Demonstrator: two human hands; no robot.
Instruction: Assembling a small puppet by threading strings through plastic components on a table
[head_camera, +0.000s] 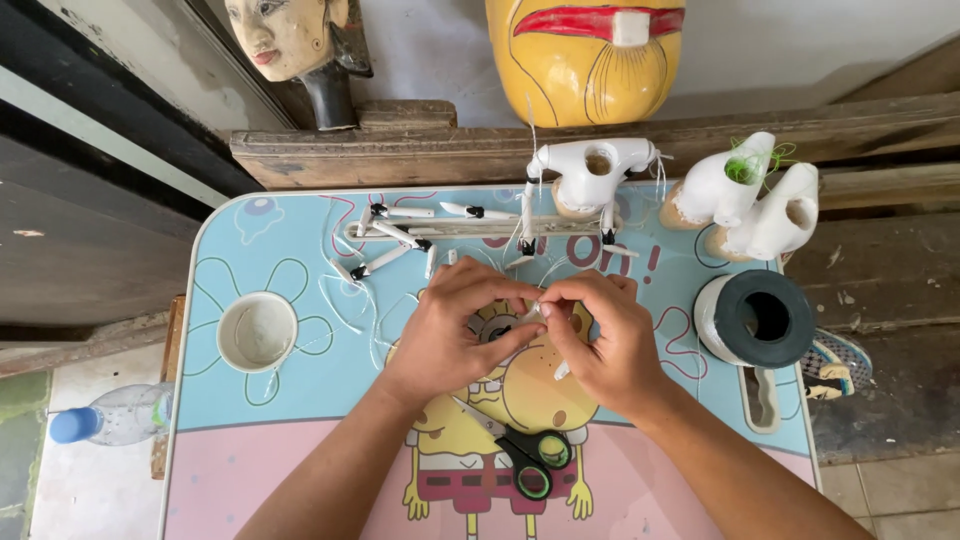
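Left hand: we see our left hand (450, 325) curled at the middle of the bench (250, 415), fingertips pinched together on a small white piece (535, 312).
Right hand: our right hand (600, 340) meets it from the other side, thumb and forefinger closed on the same white piece.
White piece: held between both hands, just above the bench; we cannot tell its shape.
Scissors: green-handled scissors (525, 455) lie just below our wrists.
Cup: a white cup (258, 331) stands well to the left.
Tape roll: a black roll (765, 318) sits to the right.
Sticks: white sticks with black ties (400, 235) lie beyond our hands.
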